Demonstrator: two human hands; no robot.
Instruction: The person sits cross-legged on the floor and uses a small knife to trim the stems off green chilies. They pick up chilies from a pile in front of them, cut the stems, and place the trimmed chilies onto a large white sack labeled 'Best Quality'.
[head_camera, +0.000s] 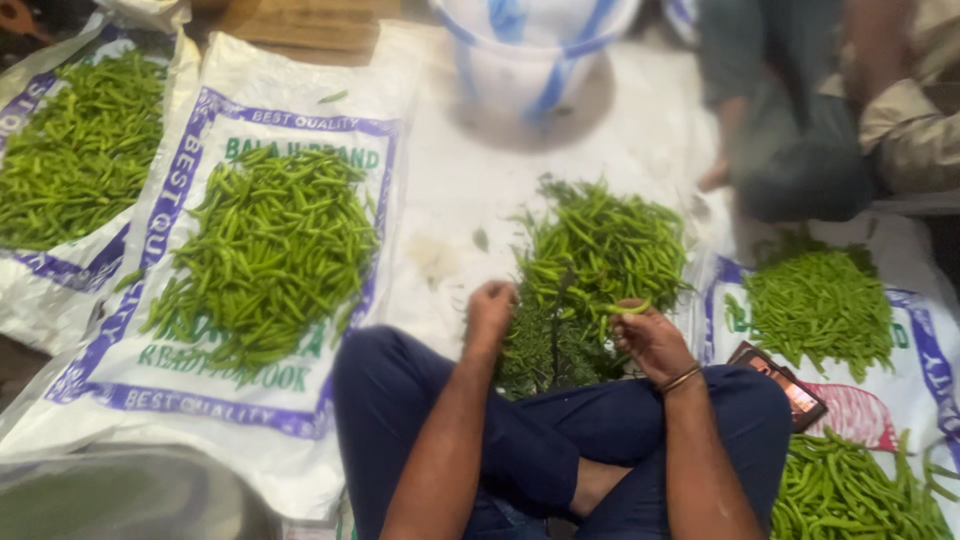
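I sit cross-legged in dark blue trousers before a heap of green chillies (600, 250) on a white sheet. My left hand (490, 312) is closed at the near left edge of that heap, fingers curled among stems; what it grips is too blurred to tell. My right hand (650, 335), with a thin bangle at the wrist, pinches a single green chilli (626, 309) at the heap's near right edge. Darker stalks and leaves (545, 350) lie just in front of my knees.
Printed white sacks carry more chilli piles: a large pile (270, 250) at left, another pile (75, 150) far left, two at right (820, 305) (850, 495). A phone (785, 380) lies by my right knee. A white bucket (530, 60) stands ahead. Another person (800, 110) sits upper right.
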